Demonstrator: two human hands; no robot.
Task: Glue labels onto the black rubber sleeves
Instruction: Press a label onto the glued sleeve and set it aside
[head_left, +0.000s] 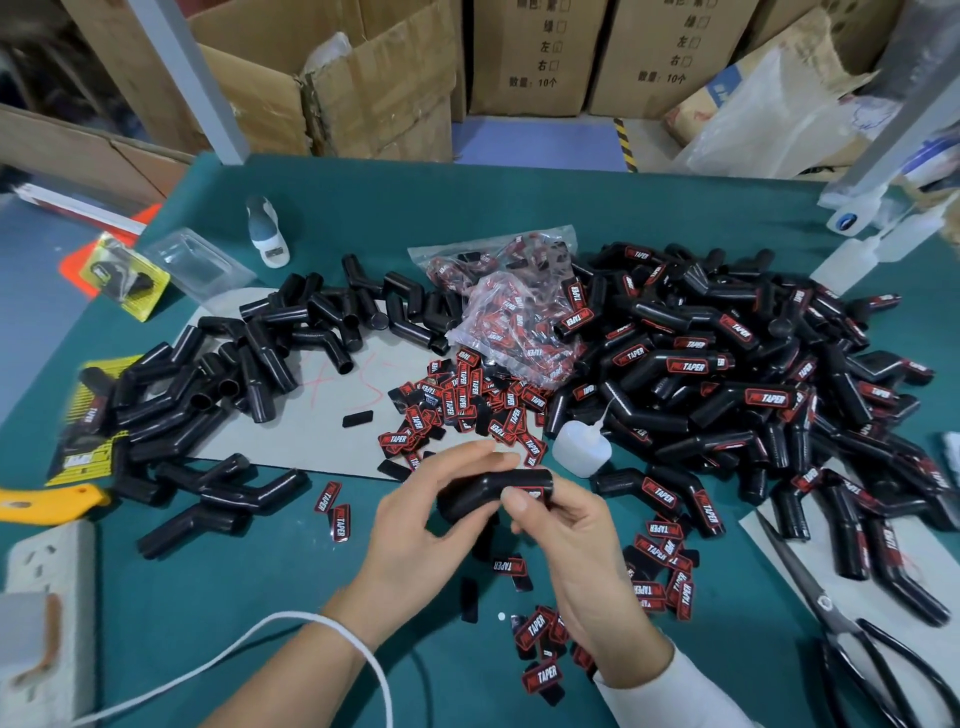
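My left hand (421, 525) grips a bent black rubber sleeve (483, 493) above the green table, low in the middle of the view. My right hand (566, 535) pinches the sleeve's right end, its thumb pressing on a red and black label (530, 492) there. Plain sleeves (249, 364) lie heaped at the left. Labelled sleeves (727, 379) form a big pile at the right. Loose labels (467, 405) are scattered in the middle and near my right wrist. A small white glue bottle (582, 447) stands just beyond my hands.
A clear bag of labels (514, 317) lies between the piles. Black scissors (852, 639) rest at the right front, a yellow knife (47, 501) and a power strip (47, 566) at the left. Another glue bottle (266, 231) stands further back. Cardboard boxes line the back edge.
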